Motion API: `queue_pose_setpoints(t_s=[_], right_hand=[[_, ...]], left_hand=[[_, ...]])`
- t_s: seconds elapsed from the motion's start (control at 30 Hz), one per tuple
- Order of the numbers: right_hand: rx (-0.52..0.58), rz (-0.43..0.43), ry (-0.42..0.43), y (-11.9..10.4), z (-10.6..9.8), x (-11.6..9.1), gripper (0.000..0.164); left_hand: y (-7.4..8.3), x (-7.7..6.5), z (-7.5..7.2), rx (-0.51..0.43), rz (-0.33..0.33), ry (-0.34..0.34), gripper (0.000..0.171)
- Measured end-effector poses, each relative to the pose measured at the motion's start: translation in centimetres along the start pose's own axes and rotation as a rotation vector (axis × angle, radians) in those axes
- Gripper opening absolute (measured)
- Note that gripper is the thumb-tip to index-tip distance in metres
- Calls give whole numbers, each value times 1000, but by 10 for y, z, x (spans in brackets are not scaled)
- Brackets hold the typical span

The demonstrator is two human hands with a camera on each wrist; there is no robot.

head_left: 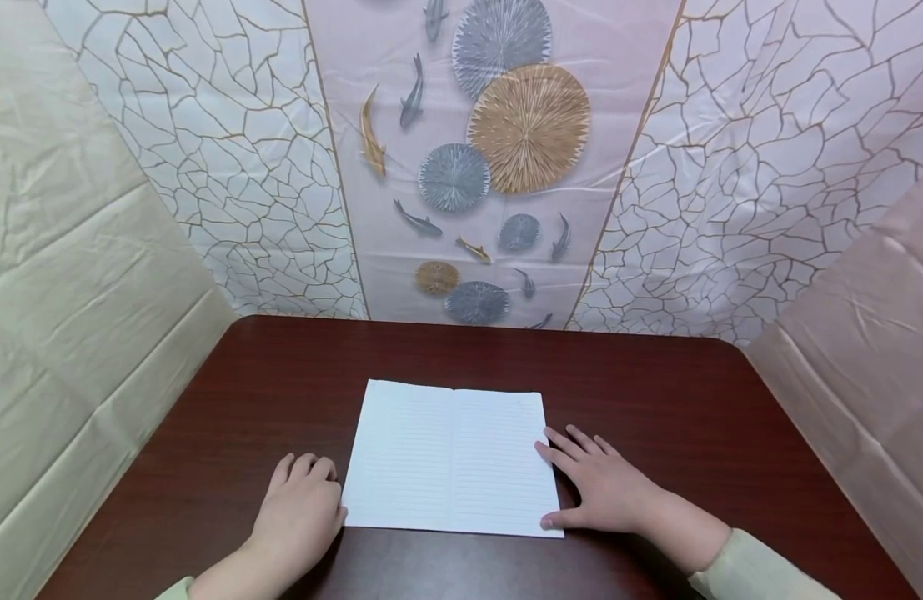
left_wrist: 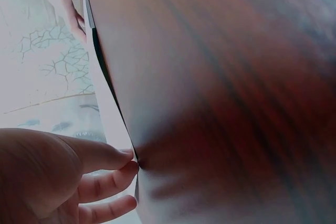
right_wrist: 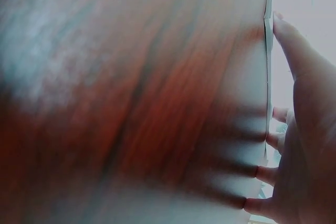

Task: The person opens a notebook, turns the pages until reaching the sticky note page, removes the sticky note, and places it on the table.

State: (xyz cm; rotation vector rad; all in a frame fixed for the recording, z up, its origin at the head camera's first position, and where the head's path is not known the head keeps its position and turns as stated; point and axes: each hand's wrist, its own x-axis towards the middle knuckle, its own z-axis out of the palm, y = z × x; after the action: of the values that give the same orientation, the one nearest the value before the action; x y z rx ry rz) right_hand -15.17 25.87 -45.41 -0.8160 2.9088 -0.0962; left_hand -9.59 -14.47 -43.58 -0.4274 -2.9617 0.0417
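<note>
An open notebook (head_left: 451, 458) with ruled, blank pages lies flat on the dark wooden table. My left hand (head_left: 299, 508) is at the notebook's lower left edge. In the left wrist view, the left thumb and forefinger pinch the edge of the notebook (left_wrist: 113, 121), with the other visible fingers (left_wrist: 107, 211) bent beside it. My right hand (head_left: 604, 483) rests with spread fingers on the notebook's right margin and the table. Seen from the right wrist, the thumb (right_wrist: 291, 40) lies on the page and some fingertips touch the table beyond the edge.
The reddish-brown table (head_left: 281, 392) extends around the notebook. A patterned cloth backdrop (head_left: 461, 167) with fish and round leaf shapes hangs behind it. Pale cloth walls stand at the left (head_left: 78, 333) and right (head_left: 866, 333).
</note>
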Motion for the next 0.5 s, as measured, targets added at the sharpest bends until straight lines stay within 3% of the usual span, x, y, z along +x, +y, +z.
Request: queue_pose_setpoints(t_s=[0.27, 0.5], right_hand=[[-2, -5, 6, -1, -1, 0, 99], [1, -5, 6, -1, -1, 0, 99]], left_hand=[[0, 2, 1, 4, -14, -15, 19], [3, 7, 2, -7, 10, 31, 10]])
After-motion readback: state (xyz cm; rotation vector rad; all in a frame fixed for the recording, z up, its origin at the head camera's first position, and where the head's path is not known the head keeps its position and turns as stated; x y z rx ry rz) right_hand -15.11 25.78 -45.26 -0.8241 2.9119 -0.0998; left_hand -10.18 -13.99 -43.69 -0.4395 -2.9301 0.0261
